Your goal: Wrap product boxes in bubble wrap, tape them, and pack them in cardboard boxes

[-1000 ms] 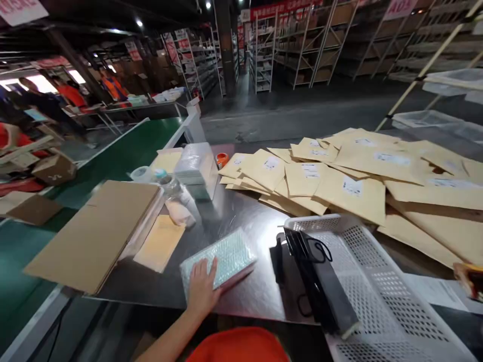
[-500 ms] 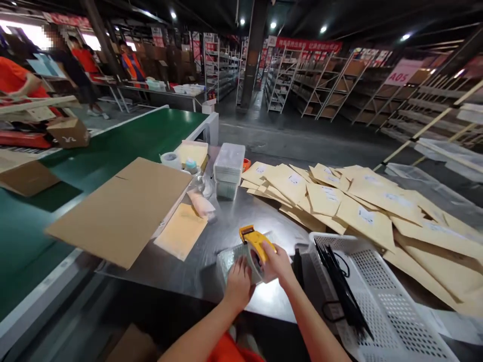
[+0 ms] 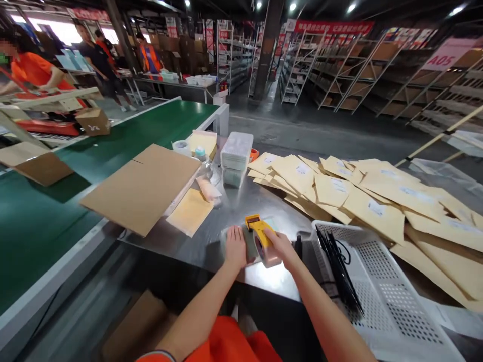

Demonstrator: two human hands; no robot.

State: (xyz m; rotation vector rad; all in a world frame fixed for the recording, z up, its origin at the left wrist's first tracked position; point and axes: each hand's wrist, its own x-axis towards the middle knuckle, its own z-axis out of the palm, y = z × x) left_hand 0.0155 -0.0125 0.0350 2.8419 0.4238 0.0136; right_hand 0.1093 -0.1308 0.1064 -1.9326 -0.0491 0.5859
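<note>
A green conveyor (image 3: 158,120) runs at left — shelving (image 3: 293,83) stands farther back.

- Tape dispenser (image 3: 260,232): yellow, tilted, its head toward the far left; its wide tape roll (image 3: 270,257) sits at the near right.
- Package (image 3: 250,245): pale greenish, wrapped, partly hidden, flat near the metal table's (image 3: 199,249) near edge.

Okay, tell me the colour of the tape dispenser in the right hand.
Yellow tape dispenser; the head view shows it.

"Anything readable?"
"A05, on the pink sign (image 3: 449,53)."
"And the red banner (image 3: 334,27)?"
"White characters, too small to make out. Same for the labels (image 3: 377,207) on the envelopes (image 3: 358,200)."
</note>
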